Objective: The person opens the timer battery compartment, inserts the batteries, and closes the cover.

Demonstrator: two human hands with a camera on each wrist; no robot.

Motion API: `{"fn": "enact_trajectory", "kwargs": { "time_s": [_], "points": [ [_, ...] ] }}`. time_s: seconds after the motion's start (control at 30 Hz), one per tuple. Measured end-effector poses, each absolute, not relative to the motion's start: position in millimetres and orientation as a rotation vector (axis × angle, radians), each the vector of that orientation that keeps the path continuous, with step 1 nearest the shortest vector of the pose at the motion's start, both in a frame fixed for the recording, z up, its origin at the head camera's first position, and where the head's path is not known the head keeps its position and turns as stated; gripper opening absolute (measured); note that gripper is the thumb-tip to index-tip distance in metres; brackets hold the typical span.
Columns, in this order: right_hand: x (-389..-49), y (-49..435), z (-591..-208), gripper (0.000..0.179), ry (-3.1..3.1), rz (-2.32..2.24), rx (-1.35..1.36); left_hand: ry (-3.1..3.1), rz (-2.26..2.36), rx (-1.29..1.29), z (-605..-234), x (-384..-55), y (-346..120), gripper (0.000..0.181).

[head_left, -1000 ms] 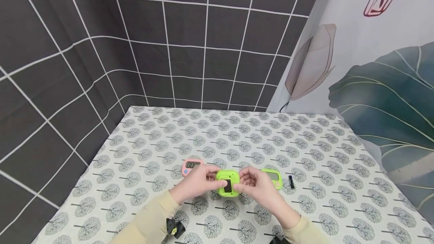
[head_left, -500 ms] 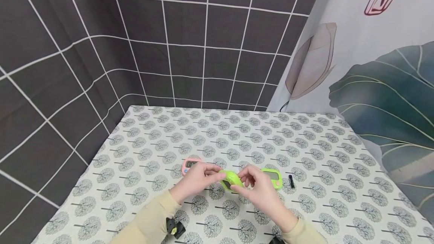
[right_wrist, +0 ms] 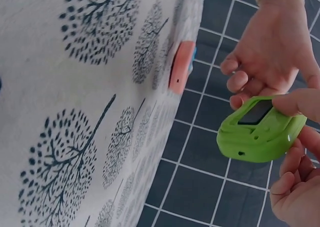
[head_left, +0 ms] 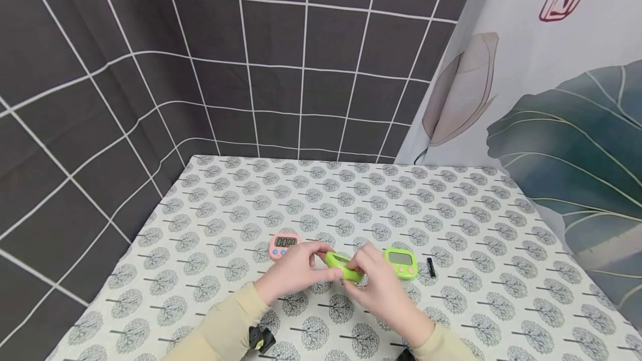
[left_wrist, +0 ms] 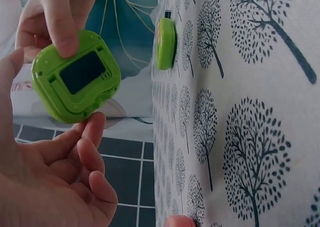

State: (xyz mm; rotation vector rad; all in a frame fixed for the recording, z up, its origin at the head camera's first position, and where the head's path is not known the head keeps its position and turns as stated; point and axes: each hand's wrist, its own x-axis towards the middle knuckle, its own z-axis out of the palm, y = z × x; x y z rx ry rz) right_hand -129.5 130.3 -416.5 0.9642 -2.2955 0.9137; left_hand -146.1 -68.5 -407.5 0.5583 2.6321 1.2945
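Between both hands a bright green digital timer (head_left: 333, 261) is held tilted above the cloth. Its back, with a dark rectangular patch, shows in the left wrist view (left_wrist: 82, 73). My left hand (head_left: 292, 273) pinches one side between thumb and forefinger, its other fingers loosely bent. My right hand (head_left: 382, 289) grips the opposite side; in the right wrist view its thumb presses the back of the timer (right_wrist: 257, 139). Right of the hands lies a second green timer (head_left: 400, 262) with a blank screen. A pink timer (head_left: 284, 243) showing digits lies left, partly behind my left hand.
A small black cylinder (head_left: 431, 268), like a battery, lies right of the second green timer. All rest on a tree-print tablecloth (head_left: 311, 205). Dark gridded cloth (head_left: 326, 38) hangs behind and left; a leaf-print curtain (head_left: 567, 144) hangs right.
The held timer has turned from its back facing the head camera to lying flatter, back downward. The right hand's fingers have shifted over its upper edge, uncovering more of the second green timer.
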Motion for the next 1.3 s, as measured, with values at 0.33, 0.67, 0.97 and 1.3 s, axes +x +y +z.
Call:
{"fn": "enact_trajectory", "kwargs": {
  "time_s": [0.33,0.67,0.97,1.3],
  "points": [
    [-127,127,-415,0.037,-2.253,0.687,1.024,2.646,1.298,0.59,-407,-145,-65,0.063],
    [-125,126,-416,0.037,-2.239,0.641,1.019,2.602,1.317,0.622,-406,-146,-66,0.054],
    [-124,127,-418,0.038,-2.262,0.659,0.965,2.613,1.307,0.647,-407,-147,-68,0.058],
    [-129,138,-415,0.086,-2.404,0.779,0.826,2.68,1.32,0.674,-408,-144,-69,0.067]
  ]
}}
